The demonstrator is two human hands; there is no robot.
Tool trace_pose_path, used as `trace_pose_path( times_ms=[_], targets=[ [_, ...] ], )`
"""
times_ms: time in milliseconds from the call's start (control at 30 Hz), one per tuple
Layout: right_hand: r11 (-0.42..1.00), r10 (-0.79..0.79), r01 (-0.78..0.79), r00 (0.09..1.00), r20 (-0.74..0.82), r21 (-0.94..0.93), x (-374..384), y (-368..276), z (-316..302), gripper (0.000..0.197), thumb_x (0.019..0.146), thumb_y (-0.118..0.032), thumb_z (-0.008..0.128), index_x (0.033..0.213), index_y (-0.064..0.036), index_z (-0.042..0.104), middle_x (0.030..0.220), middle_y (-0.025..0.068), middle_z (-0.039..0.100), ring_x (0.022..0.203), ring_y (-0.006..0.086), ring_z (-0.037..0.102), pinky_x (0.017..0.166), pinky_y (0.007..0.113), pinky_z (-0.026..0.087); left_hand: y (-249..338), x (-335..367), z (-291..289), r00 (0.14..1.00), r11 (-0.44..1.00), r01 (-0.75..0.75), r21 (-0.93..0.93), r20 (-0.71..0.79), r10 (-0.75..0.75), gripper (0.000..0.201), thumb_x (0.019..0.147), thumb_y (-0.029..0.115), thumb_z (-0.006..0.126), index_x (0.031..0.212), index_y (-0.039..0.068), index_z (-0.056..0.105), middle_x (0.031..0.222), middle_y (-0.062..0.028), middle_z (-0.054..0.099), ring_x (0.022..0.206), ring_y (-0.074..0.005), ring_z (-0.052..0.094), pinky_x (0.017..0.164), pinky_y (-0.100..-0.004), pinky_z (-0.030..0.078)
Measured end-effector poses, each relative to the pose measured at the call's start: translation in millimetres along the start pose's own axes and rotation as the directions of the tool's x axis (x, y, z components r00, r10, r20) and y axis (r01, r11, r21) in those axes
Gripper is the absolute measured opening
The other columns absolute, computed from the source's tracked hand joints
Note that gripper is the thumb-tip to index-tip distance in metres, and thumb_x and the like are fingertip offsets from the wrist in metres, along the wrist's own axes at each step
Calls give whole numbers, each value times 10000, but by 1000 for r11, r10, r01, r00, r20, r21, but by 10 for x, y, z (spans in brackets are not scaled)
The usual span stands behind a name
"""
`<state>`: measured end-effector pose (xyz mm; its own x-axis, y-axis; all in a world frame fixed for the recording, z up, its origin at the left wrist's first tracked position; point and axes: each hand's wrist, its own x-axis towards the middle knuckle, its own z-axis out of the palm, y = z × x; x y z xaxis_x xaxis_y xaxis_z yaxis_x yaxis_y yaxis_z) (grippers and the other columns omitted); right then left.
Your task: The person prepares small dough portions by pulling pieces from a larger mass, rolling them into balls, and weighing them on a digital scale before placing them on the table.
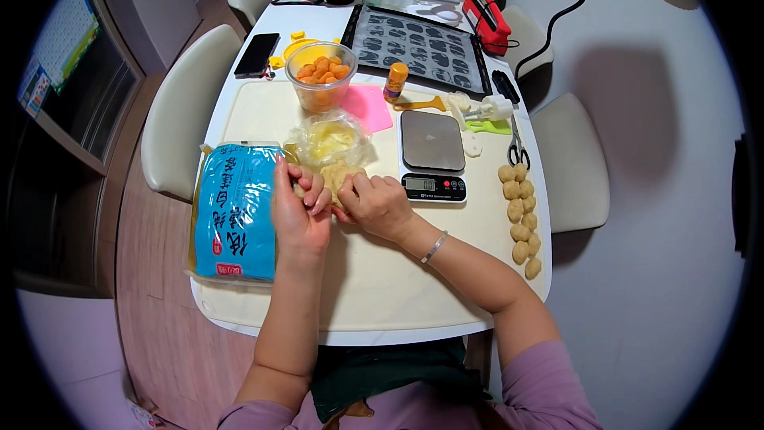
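Observation:
A lump of beige dough lies on the cream mat at the middle, just in front of a crumpled clear plastic bag with pale yellow stuff inside. My right hand is closed on the lump's right side, fingers pressing into it. Beside it my left hand is turned palm up, its fingers curled around a small piece of dough that shows only in part. A blue and clear package lies against the left hand's outer side. Right of the hands stands a digital kitchen scale with a bare plate.
Several dough balls line the right edge, below scissors. Behind my hands are a tub of orange balls, a pink sheet, an orange-capped bottle and a brush. Farther back: a baking tray and a phone.

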<state>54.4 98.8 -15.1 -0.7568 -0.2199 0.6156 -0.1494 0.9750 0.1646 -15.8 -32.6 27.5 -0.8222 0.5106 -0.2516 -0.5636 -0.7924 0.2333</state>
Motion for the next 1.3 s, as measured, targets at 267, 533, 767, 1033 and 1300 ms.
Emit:
trace_pose_path(
  times_ms=[267, 533, 767, 1033, 1300],
  targets=[
    [978, -45, 32, 997, 62, 206, 40, 73, -95, 196, 760, -231, 622, 842, -79, 530, 722, 66, 544, 484, 179, 547, 402, 295, 433, -94, 32, -26, 999, 1000, 19, 19, -49, -18, 292, 976, 310, 448, 788, 86, 459, 640, 6, 410, 466, -58, 338, 359, -178, 289],
    [838, 77, -191, 969, 235, 512, 25, 168, -144, 161, 851, -195, 556, 856, -46, 493, 719, 121, 564, 553, 307, 574, 465, 357, 469, -163, 37, 7, 998, 1000, 4, 30, -59, -2, 283, 956, 314, 481, 809, 73, 493, 677, -35, 456, 531, -107, 389, 434, -217, 331],
    [229, 337, -537, 826, 451, 812, 129, 97, -383, 205, 960, -195, 433, 911, -9, 504, 681, 98, 579, 580, 164, 544, 552, 292, 423, -260, 153, -187, 993, 987, 35, 154, -114, -17, 302, 954, 353, 468, 808, 89, 499, 685, -21, 483, 556, -122, 458, 471, -244, 376],
    [534, 553, -434, 828, 88, 725, 334, -25, -483, 161, 895, -205, 495, 826, -72, 555, 808, 65, 533, 684, 183, 525, 578, 291, 384, -402, 3, -100, 989, 994, -100, 47, 113, 94, 319, 949, 312, 437, 980, 26, 574, 1073, -147, 592, 1062, -241, 547, 987, -375, 412],
    [908, 236, -221, 972, 2, 355, 420, -154, -526, 284, 780, -316, 620, 1013, -159, 654, 1281, 98, 460, 1277, 350, 326, 1027, 592, 123, -293, -17, -159, 974, 979, 200, -42, 113, -195, 444, 900, 446, 477, 1066, 39, 540, 1113, -92, 572, 1087, -220, 536, 968, -361, 419]
  ],
)
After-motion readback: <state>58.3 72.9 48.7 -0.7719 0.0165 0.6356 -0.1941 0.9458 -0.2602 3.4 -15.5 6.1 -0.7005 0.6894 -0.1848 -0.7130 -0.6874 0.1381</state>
